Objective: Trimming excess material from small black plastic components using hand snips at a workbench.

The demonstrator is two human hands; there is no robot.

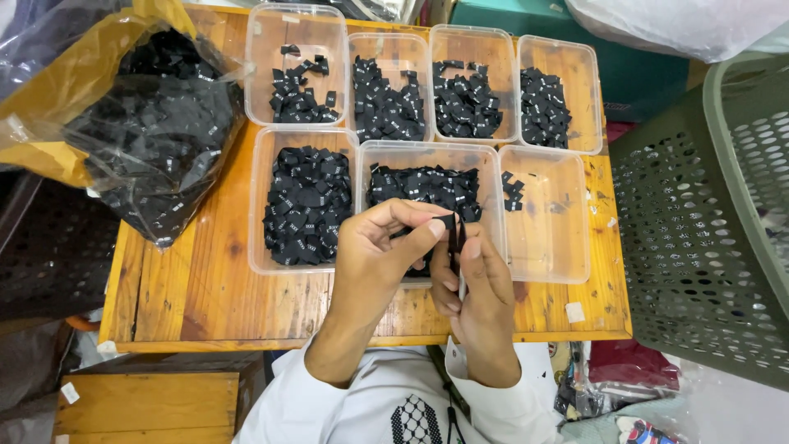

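My left hand point(380, 251) and my right hand point(481, 288) meet over the front edge of the middle clear tub point(491, 177). Between their fingertips they pinch a small black fabric label point(453, 232), held upright. Several clear plastic tubs on the wooden table point(205, 288) hold piles of the same black labels point(308, 205). The front right tub point(546, 238) has only a few labels in its far corner.
A large clear plastic bag point(156, 131) full of black labels lies at the table's left end. A green perforated basket point(715, 214) stands to the right. A wooden box point(148, 403) sits below the table at left.
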